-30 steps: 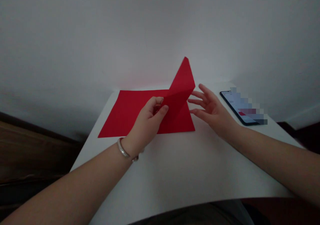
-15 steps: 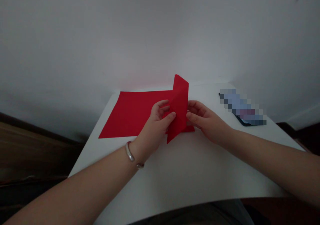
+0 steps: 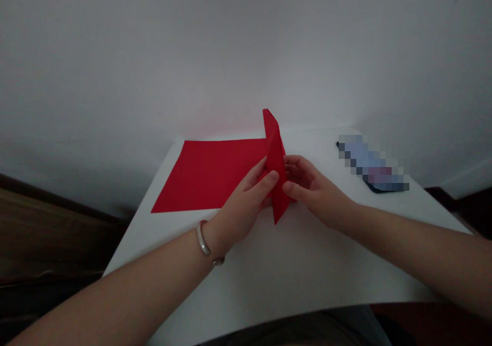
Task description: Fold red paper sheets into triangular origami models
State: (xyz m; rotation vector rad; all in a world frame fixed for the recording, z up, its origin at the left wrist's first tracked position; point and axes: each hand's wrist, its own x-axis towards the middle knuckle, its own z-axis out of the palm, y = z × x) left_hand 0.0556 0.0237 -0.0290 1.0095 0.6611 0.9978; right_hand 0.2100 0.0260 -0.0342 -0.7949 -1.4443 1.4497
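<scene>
A red paper sheet (image 3: 209,174) lies on the white table (image 3: 292,264), with its right end folded up into a narrow standing flap (image 3: 275,151). My left hand (image 3: 246,205), with a silver bangle on the wrist, pinches the flap from the left. My right hand (image 3: 313,189) pinches the same flap from the right, thumb and fingers closed on it. The flap's lower point hangs between the two hands just above the table.
A dark phone (image 3: 378,184), partly blurred out, lies at the table's right side near the edge. A plain white wall stands right behind the table. Dark wood floor or furniture shows at the left.
The lifted right corner of the red paper has been brought down and folded narrower. My right hand went from open beside it to pinching it; both hands drew closer together.
</scene>
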